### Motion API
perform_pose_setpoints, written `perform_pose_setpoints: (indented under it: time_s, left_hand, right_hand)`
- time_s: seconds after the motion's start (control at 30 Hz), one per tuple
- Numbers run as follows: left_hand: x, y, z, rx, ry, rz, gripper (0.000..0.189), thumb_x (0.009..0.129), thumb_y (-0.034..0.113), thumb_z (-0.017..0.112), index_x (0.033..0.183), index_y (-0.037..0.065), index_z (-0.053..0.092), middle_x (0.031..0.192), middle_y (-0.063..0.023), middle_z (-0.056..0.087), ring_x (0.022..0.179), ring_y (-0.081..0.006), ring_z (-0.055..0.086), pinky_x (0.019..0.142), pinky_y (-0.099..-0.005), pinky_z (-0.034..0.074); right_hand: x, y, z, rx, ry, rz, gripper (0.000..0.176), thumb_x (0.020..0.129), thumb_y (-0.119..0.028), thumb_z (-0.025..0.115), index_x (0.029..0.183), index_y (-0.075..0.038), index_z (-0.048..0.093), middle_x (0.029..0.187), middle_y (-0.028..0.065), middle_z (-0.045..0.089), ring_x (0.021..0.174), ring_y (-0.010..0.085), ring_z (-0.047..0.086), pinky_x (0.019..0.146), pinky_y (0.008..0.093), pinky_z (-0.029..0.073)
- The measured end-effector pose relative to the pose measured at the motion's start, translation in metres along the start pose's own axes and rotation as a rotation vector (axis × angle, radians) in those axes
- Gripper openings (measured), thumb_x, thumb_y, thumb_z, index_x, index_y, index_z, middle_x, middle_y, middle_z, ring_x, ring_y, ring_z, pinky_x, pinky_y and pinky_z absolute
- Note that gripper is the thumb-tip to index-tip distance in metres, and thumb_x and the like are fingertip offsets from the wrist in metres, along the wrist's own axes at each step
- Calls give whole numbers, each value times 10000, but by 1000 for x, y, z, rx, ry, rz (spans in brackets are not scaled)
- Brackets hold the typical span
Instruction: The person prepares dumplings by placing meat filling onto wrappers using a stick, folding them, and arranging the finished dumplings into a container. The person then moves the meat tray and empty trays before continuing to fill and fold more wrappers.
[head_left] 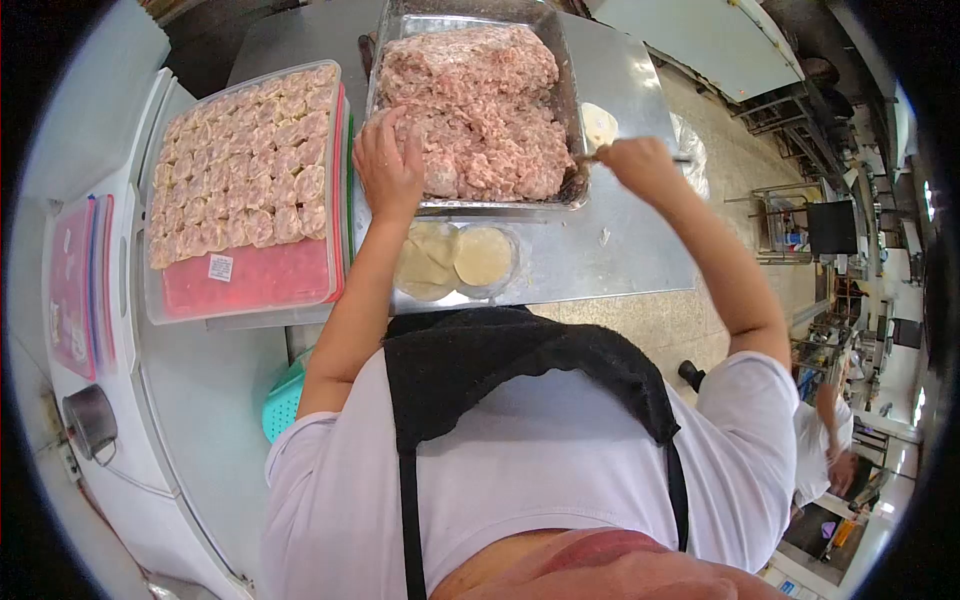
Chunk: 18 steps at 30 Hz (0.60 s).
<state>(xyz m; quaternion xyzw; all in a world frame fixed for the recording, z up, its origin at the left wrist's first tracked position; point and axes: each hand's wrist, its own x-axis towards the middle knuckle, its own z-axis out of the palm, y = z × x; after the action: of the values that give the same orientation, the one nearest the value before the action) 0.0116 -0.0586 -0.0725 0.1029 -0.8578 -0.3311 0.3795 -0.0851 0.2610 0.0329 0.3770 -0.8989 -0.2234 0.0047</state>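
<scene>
One thin tool gripped in the closed fingers of the right hand. Lies nearly crosswise, tip leftward at the right side of the metal tray, close beside the ground meat, far end jutting rightward past the fist. Nearer to the right hand by far than to the left hand, with fingers bent at the tray's left rim; cannot tell whether around anything.
</scene>
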Motion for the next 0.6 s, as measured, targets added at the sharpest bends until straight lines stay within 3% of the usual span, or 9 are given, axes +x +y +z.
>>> perform_pose_setpoints:
  time_s: [0.07,0.17,0.23,0.3,0.4,0.6]
  left_hand:
    - [-1,-4,1,19,12,22,346,896,240,586,1213,105,567,1216,-115,551,1162,-314,475,1003,-454,341]
    - [-4,-3,1,55,21,41,361,895,254,590,1228,117,558,1219,-123,544,1167,-324,471,1003,-463,338]
    - [-5,2,-3,88,24,22,365,897,261,591,1232,121,556,1218,-128,543,1163,-331,475,1000,-462,342]
    - [-7,5,-8,60,-20,0,379,903,287,590,1241,119,550,1226,-132,539,1157,-344,480,999,-461,346]
    - [-6,6,-8,27,-9,31,391,916,310,573,1241,95,549,1235,-148,532,1158,-352,483,998,-461,349]
    - [-5,5,-5,1,12,47,383,939,298,529,1239,62,551,1223,-176,535,1164,-365,483,1008,-453,345]
  right_hand:
    - [12,12,-16,-195,109,-107,96,784,-142,604,722,-152,677,683,68,652,674,242,690,536,358,528]
    - [25,-2,-4,-167,102,-222,93,774,-113,606,726,-120,686,706,84,672,678,248,694,531,373,530]
    - [34,-15,8,-40,-65,-221,96,746,-98,607,761,-70,697,762,126,700,729,293,698,570,411,541]
    - [42,-8,8,186,-106,-124,109,749,-143,613,773,-74,695,767,145,691,752,322,687,631,425,542]
    - [45,-1,-3,219,-181,-138,153,774,-198,613,811,-68,685,776,153,683,773,328,677,697,438,533]
    - [56,13,6,304,-239,-227,199,818,-266,616,869,-80,665,782,137,674,779,320,669,710,440,527]
